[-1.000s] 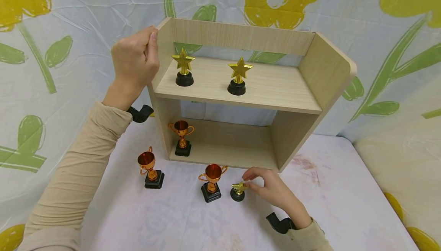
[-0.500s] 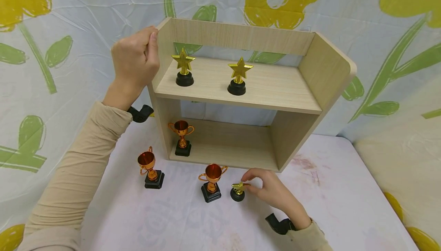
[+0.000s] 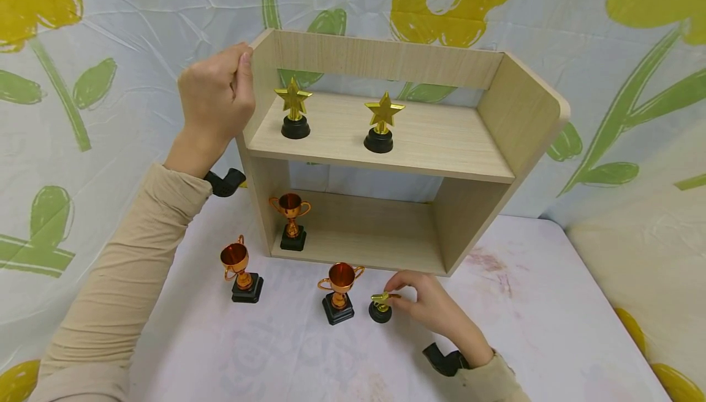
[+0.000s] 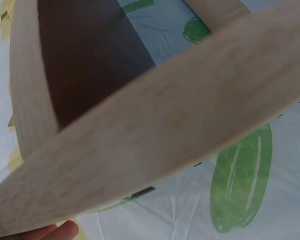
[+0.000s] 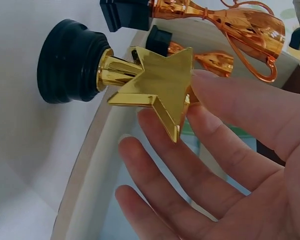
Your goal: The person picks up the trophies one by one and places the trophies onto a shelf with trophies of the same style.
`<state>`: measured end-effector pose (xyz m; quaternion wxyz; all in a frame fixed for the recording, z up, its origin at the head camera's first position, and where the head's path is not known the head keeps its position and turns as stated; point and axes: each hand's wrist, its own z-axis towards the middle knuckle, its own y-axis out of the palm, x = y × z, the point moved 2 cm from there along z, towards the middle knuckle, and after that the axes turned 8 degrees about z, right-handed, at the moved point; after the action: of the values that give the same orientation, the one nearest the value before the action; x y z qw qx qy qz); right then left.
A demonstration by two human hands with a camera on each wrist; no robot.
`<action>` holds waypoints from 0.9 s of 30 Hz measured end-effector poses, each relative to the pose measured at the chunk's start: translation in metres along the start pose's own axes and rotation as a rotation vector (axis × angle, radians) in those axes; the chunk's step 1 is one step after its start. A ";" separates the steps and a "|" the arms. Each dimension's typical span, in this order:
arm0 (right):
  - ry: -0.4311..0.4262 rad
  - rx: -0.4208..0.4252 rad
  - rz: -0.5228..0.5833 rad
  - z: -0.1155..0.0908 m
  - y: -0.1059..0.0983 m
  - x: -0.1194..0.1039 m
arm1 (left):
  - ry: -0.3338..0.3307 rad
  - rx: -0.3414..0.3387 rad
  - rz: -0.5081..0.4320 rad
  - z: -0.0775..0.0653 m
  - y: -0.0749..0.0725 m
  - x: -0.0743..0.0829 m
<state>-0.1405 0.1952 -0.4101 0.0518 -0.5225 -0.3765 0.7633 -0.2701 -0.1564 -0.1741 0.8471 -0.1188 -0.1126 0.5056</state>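
My left hand [image 3: 217, 92] grips the upper front edge of the left side panel of a pale wooden shelf [image 3: 380, 166]. In the left wrist view its fingertips [image 4: 65, 231] curl under the panel [image 4: 155, 107]. Low in front of the shelf, my right hand [image 3: 427, 301] pinches a gold star trophy [image 3: 380, 307] at a point of its star, between thumb and index finger. The right wrist view shows the star [image 5: 162, 82] close up, its round black base [image 5: 70, 62] down at the white table; the other fingers spread loosely behind it.
Two more star trophies, one left [image 3: 295, 111] and one mid-shelf [image 3: 380, 123], stand on the upper shelf. A copper-coloured cup trophy [image 3: 292, 221] stands lower left inside. Two similar cups, one left [image 3: 242, 270] and one beside my right hand [image 3: 339, 292], stand on the table [image 3: 287, 353].
The right thumb and index finger have drawn in on the star's point, and the right hand has shifted very slightly left. The left hand and the other trophies stay where they were.
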 end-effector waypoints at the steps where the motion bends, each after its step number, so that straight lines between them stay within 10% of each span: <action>1: -0.002 0.000 0.001 0.000 0.000 0.001 | 0.005 -0.001 0.002 0.000 0.000 0.000; 27: 0.066 0.014 -0.005 0.001 -0.002 -0.004 | -0.018 0.004 -0.003 -0.001 0.001 0.000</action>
<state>-0.1398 0.1944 -0.4055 0.0695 -0.5462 -0.3706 0.7480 -0.2706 -0.1558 -0.1750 0.8472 -0.1122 -0.1192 0.5054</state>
